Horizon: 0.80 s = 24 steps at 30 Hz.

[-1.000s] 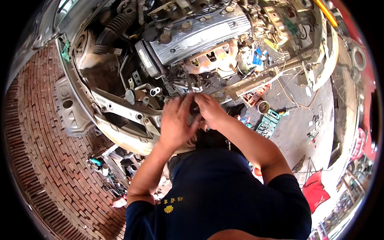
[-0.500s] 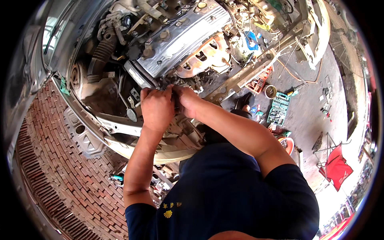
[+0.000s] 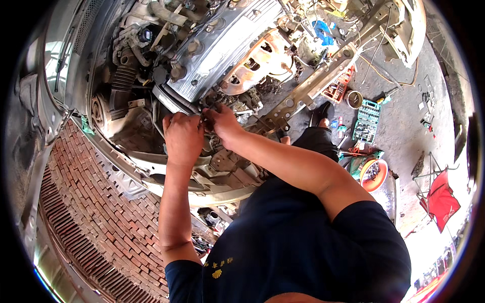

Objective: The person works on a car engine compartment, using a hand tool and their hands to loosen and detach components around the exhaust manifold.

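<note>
Both hands meet in the engine bay at the near end of a silver ribbed engine cover [image 3: 230,48]. My left hand [image 3: 183,139] is closed, fingers curled in front of a dark hose [image 3: 181,100] beside the cover. Next to it, my right hand [image 3: 223,126] has its thumb and fingers pinched together, almost touching the left fingertips. Whatever small part lies between them is hidden by the fingers and dark shadow. A rusty exhaust manifold cover [image 3: 258,61] sits to the right of the silver cover.
A corrugated black air duct [image 3: 123,83] stands at the left. Car body rails frame the bay, with a metal beam [image 3: 298,96] on the right. On the floor at right are a teal socket set [image 3: 368,121], a tin [image 3: 353,99], an orange bucket [image 3: 380,183] and a red folding chair [image 3: 443,199].
The view has shifted a little, bringing more of the orange bucket into sight. My hands stay together at the same end of the engine, with the right fingers slightly repositioned.
</note>
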### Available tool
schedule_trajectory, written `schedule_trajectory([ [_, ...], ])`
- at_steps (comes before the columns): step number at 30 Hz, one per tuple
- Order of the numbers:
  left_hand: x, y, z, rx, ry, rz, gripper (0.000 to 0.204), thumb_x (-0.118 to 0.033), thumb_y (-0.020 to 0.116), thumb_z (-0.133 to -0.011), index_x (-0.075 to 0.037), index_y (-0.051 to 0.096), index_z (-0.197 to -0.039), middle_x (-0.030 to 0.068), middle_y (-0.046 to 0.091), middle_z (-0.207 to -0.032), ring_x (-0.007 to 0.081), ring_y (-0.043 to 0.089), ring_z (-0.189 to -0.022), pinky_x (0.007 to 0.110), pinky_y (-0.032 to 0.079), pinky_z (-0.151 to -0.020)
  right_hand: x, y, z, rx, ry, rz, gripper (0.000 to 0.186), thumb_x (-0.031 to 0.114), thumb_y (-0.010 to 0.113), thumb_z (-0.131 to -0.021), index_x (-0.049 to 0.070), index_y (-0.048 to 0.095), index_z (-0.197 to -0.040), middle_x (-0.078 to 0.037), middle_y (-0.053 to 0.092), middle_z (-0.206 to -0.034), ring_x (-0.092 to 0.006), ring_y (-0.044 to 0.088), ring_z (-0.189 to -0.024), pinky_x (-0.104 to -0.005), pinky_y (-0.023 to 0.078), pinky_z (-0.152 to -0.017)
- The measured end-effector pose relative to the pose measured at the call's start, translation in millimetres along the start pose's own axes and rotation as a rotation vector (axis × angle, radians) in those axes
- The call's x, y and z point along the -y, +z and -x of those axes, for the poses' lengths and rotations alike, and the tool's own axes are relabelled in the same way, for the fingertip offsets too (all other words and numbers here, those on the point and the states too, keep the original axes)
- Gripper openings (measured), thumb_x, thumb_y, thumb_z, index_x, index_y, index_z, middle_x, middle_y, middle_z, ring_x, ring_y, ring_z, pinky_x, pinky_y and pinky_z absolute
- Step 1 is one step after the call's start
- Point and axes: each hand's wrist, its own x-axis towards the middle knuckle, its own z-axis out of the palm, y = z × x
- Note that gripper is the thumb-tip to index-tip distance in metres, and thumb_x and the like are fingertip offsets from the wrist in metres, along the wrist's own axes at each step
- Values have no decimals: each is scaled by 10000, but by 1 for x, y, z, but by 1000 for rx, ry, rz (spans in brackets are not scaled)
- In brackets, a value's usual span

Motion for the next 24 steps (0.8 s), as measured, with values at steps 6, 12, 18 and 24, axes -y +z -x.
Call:
schedule_trajectory([
  [6,11,5,-8,46,19,12,106,-174,740,-812,-81,694,-791,88,705,-806,296,659,-914,456,443,-931,1,10,-6,-46,46,-29,160,116,664,-970,3,614,-1071,-58,642,-850,-148,583,-655,-311,460,-550],
  [12,2,9,-1,137,6,-22,71,-152,722,-765,-84,716,-783,106,702,-832,308,658,-938,469,439,-957,-8,4,1,-59,-44,228,184,130,629,-979,-12,628,-1096,-81,658,-849,-162,584,-646,-335,458,-559],
  [18,-1,2,-3,173,30,-54,66,-133,695,-767,-86,741,-773,124,664,-915,315,635,-1002,472,424,-1022,-1,1,-1,-52,-19,444,259,153,625,-989,-19,617,-1183,-97,655,-842,-152,571,-644,-334,450,-551],
  [24,-4,7,2,120,20,-92,83,-113,667,-782,-78,740,-763,117,643,-915,313,629,-980,477,420,-1021,0,4,1,6,11,349,320,130,629,-965,-18,582,-1245,-137,676,-944,-194,620,-731,-363,495,-606],
])
